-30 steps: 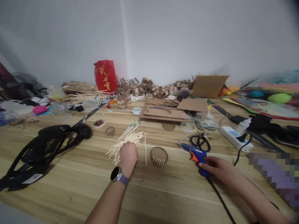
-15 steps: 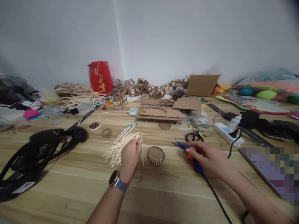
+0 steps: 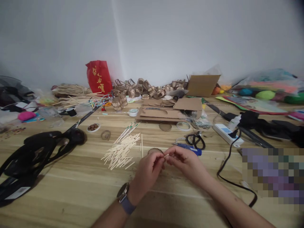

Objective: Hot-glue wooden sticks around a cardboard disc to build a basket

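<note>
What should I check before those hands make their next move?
1. Hands together: ok; the left hand and right hand meet at the fingertips.
2. Small pale piece firmly gripped: cannot tell; the fingers pinching it mostly cover it.
3. Round cardboard piece in full view: not ok; the hands hide its near side.
4. Blue glue gun out of the hands: ok; it lies on the table beyond the right one.
5. Glue gun hot: cannot tell.
6. Loose sticks available: ok; a heap of pale sticks lies left of the hands.

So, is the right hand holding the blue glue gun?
No, the blue glue gun lies on the table beyond the right hand, whose fingertips are close to the left hand.
</note>
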